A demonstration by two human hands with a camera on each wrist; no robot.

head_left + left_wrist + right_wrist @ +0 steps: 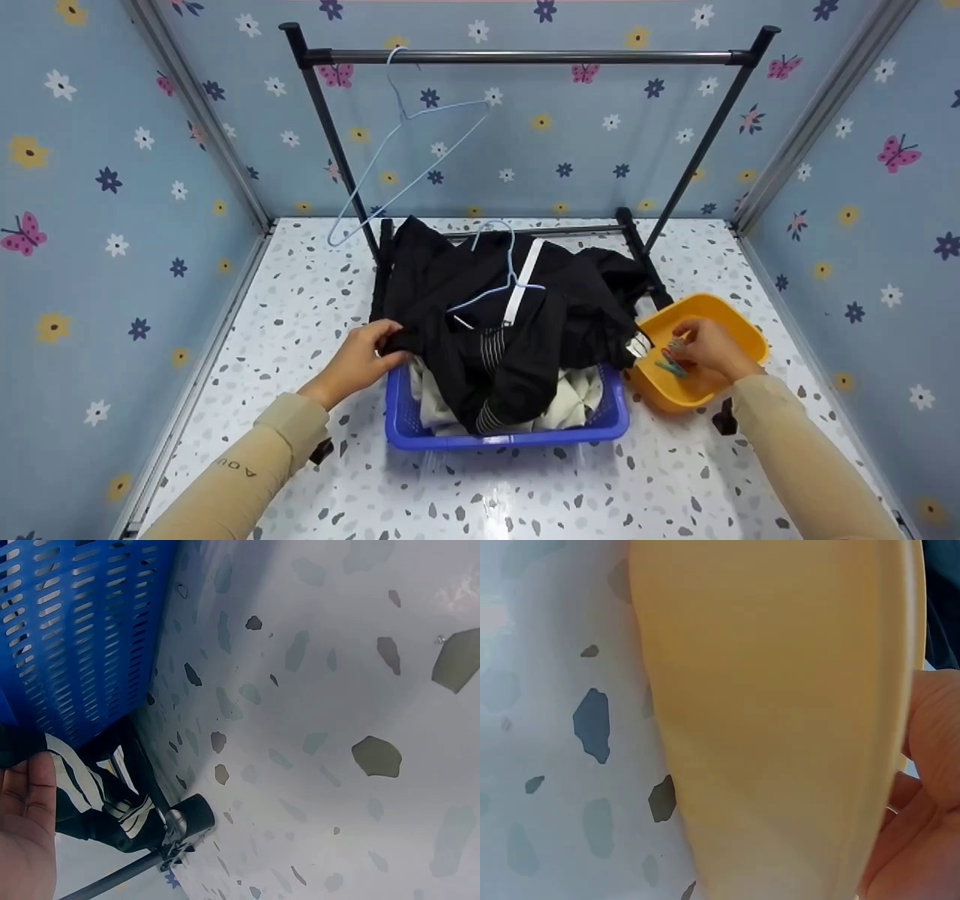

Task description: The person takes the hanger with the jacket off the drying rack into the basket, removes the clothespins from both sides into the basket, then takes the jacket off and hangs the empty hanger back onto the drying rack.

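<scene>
A black garment (457, 277) with white stripes is heaped over a blue basket (510, 439). My left hand (364, 360) pinches the garment's left edge; the left wrist view shows its fingers at striped black cloth (75, 776). A light blue hanger (512, 277) lies on the garment, one part of it covered by cloth. My right hand (709, 349) reaches into a yellow bowl (739, 322) and pinches a small clothespin (675, 343) at its fingertips. Other clothespins (670, 365) lie below it. The bowl's wall hides these fingertips in the right wrist view.
Behind the basket stands a black metal clothes rack (540, 57). A second light blue hanger (409, 116) hangs from its bar at the left. Pale cloth (574, 394) fills the basket beneath the garment. Patterned walls (97, 225) enclose the speckled table (285, 300).
</scene>
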